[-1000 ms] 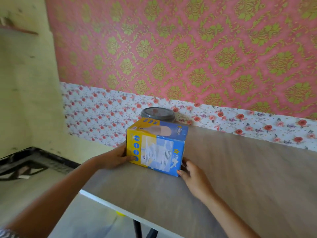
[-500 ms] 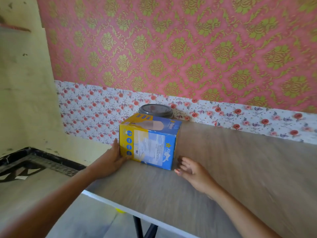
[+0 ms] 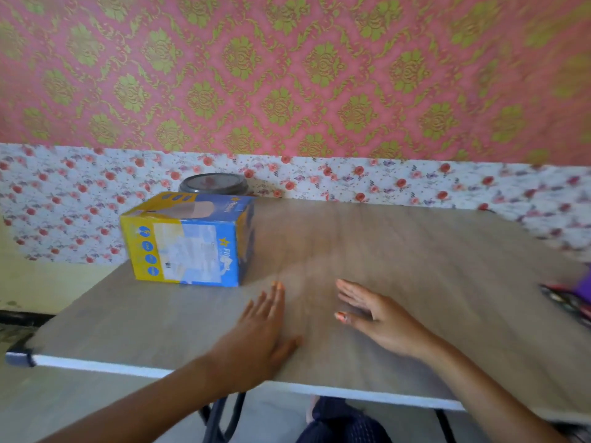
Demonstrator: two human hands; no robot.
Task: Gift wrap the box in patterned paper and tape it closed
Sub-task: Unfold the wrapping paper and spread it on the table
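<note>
A yellow and blue cardboard box stands alone on the left part of the wooden table. My left hand lies flat on the tabletop, to the right of and nearer than the box, fingers straight and empty. My right hand hovers low over the table a little further right, fingers stretched out, holding nothing. Neither hand touches the box. No wrapping paper or tape can be made out on the table.
A dark round lid or container sits behind the box against the flowered wall. Blurred red and purple items lie at the table's right edge. The table's white front edge runs below my hands.
Both hands have let go of the box and moved right and toward me onto the bare tabletop. The view has swung to the right, and the box stays in place.
</note>
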